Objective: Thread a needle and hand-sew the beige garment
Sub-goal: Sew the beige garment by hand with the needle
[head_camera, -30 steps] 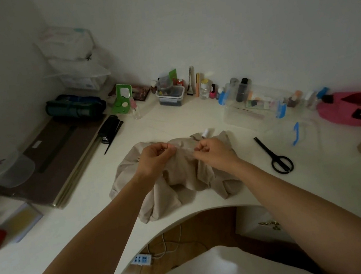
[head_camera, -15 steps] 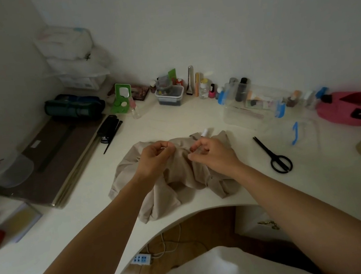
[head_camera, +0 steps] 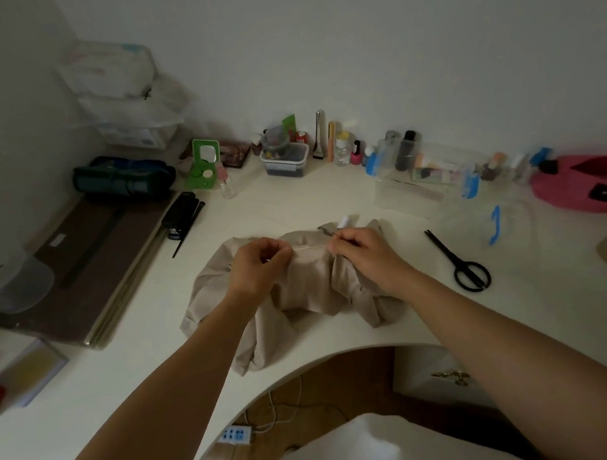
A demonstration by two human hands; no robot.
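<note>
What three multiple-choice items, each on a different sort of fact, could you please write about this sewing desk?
1. Where do the scissors lie?
A. on the desk, right of the garment
B. on the garment
C. in the left hand

2. What colour is the pouch at the far right?
A. green
B. pink
C. yellow

3. What are the hands doing?
A. lying flat
B. holding the scissors
C. both pinching at the garment

Answers:
1 A, they rest on bare desk beyond the right hand.
2 B, its body is plainly pink.
3 C, the fingers of both hands curl at the garment's upper edge.
</note>
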